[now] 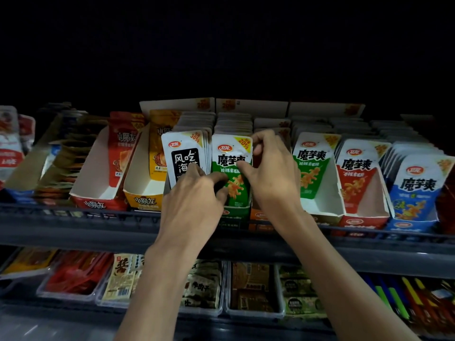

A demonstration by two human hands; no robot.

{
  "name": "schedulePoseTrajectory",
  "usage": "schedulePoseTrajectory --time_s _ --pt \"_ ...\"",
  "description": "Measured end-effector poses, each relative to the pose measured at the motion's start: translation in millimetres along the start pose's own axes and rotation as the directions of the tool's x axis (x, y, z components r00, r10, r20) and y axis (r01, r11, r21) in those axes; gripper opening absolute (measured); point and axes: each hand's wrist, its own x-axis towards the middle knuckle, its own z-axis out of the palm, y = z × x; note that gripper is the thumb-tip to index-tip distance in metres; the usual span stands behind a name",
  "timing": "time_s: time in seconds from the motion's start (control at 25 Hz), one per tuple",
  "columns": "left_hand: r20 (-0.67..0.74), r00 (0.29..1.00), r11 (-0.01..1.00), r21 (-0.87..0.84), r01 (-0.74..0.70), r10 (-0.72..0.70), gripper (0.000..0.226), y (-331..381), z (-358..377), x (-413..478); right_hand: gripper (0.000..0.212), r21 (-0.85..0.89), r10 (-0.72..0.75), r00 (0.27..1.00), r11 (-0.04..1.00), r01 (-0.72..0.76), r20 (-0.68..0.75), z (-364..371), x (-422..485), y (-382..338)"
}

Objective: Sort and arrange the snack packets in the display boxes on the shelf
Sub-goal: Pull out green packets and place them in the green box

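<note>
A dark shelf (73, 225) carries a row of cardboard display boxes (98, 183). The front green konjac packet (227, 158) stands upright in the green display box (235, 212). The right hand (273, 178) pinches its upper right edge, thumb on the front; the left hand (194, 200) curls against its lower left, grip unclear

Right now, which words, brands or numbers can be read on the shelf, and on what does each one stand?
"30%": black-and-white packet.
"风吃", "海": same packet; the left hand hides the rest.
"20%": middle green packet.
"魔芋爽": middle green packet, right green packet, red packet, blue packet.
"卫龙": red logo on those packets.
Box fronts and lower-shelf packets: too blurred to read.
</note>
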Motion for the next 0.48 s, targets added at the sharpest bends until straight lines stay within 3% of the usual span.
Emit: schedulePoseTrajectory --time_s 0.28,0.4,0.48 --pt "-0.029 0.999 0.999 0.043 0.031 -0.03 0.035 8.1 -0.7 -3.1 0.029 0.019 -0.009 1.0 1.0 0.009 -0.022 -38.5 -2.1 8.2" --pt "-0.156 0.987 0.992 0.104 0.066 -0.05 0.035 19.4 -2.4 -5.7 0.034 -0.175 -0.008 0.993 0.984 -0.013 -0.121 -67.2 3.0 24.8" --pt "-0.204 0.978 0.998 0.045 0.042 -0.032 0.03 29.4 -2.0 -6.3 0.036 -0.321 -0.005 0.986 0.946 -0.05 -0.166 -79.5 4.1 36.7"
